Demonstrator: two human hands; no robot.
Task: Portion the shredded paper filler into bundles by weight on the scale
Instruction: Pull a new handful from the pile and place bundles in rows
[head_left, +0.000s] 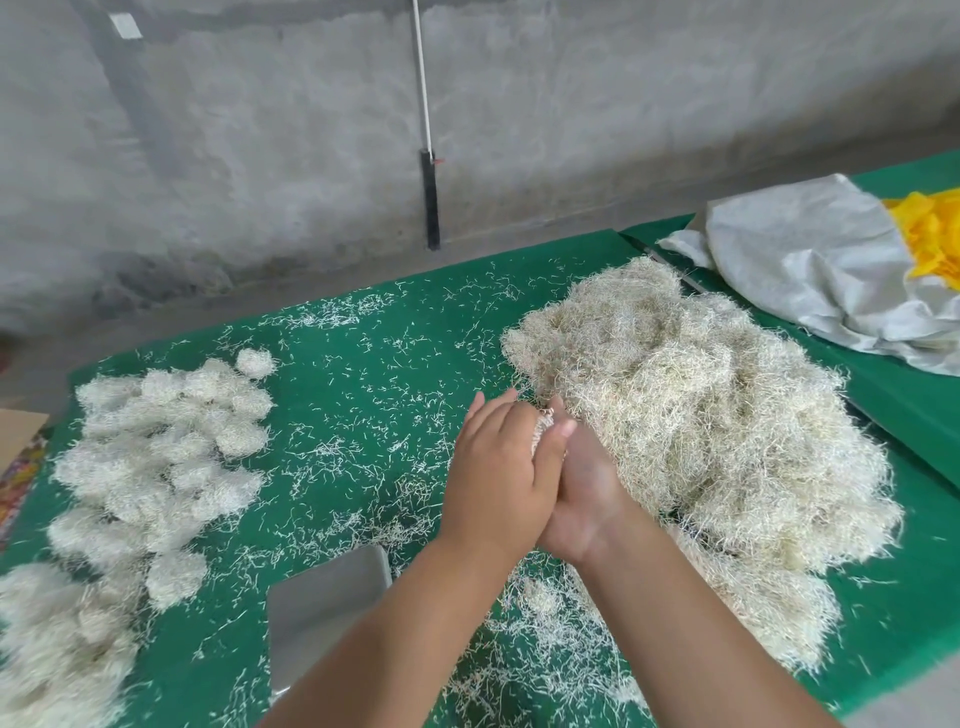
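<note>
One head-worn wide-angle camera looks forward and steeply down from close above the green table (363, 364). The concrete wall (260, 130) fills the upper frame; both forearms enter from the bottom edge. No second view exists.

Shredded paper filler spread across a worktop (363, 374).

A large loose heap (691, 415) lies toward the right edge, rolled bundles (156, 457) cluster along the left edge, and a scale (322, 608) sits at the near edge between them. A crumpled sack (810, 260) rests at the far right corner, behind the heap.
</note>
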